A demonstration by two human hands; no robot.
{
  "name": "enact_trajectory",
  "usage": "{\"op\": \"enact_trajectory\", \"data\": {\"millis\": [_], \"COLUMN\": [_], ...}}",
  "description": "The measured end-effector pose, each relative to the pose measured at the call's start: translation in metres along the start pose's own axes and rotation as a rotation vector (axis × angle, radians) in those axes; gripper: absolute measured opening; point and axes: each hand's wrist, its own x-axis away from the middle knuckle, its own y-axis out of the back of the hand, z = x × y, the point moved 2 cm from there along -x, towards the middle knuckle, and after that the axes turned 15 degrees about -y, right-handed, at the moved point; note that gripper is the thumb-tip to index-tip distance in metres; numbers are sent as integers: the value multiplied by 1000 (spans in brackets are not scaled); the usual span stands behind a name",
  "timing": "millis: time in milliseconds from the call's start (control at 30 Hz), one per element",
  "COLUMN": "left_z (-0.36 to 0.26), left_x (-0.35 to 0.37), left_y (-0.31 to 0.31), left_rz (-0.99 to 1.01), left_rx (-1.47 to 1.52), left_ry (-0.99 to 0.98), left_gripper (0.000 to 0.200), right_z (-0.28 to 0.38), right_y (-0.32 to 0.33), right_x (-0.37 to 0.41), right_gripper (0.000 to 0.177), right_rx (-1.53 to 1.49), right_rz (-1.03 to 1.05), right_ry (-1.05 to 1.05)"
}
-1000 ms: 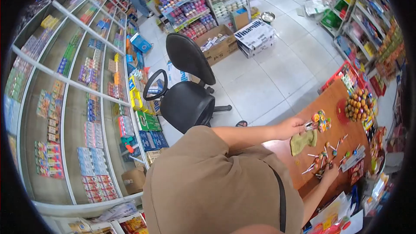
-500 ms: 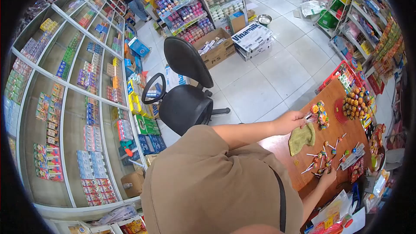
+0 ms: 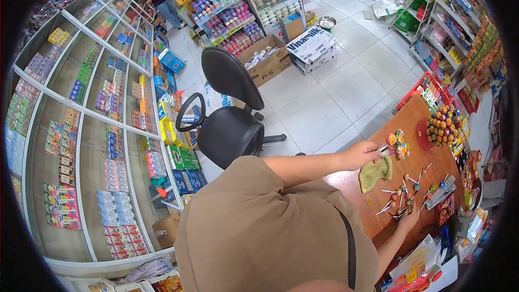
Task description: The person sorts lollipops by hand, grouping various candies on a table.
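Observation:
My left hand (image 3: 370, 151) is closed around the sticks of a small bunch of lollipops (image 3: 399, 145), their colourful wrapped heads pointing away from me over the wooden table (image 3: 397, 121). Just below that hand lies a crumpled green cloth (image 3: 374, 174). On the table's near part, several loose lollipops (image 3: 401, 194) lie scattered with white sticks at different angles. My right hand (image 3: 409, 219) is at the lower edge of this scatter, fingers bent and pinched on a lollipop, partly hidden by the hand.
A round stand full of lollipops (image 3: 444, 125) stands at the table's far side beside a red round lid (image 3: 424, 132). A grey strip-shaped item (image 3: 440, 192) lies right of the loose lollipops. Behind are a black office chair (image 3: 230, 130), glass display shelves (image 3: 81, 130) and a Vinamilk carton (image 3: 312, 47).
The view has shifted slightly. Both hands keep almost the same places, the left still with its bunch and the right still at the loose lollipops.

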Motion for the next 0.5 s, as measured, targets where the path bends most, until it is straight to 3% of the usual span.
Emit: {"op": "enact_trajectory", "data": {"millis": [500], "left_z": [-17], "left_x": [-1], "left_y": [-3], "left_rz": [-31], "left_rx": [50], "left_ry": [17], "left_gripper": [16], "right_z": [-13], "right_y": [-12], "right_x": [-1], "right_gripper": [19], "right_rx": [-140], "right_rz": [121], "right_ry": [38]}}
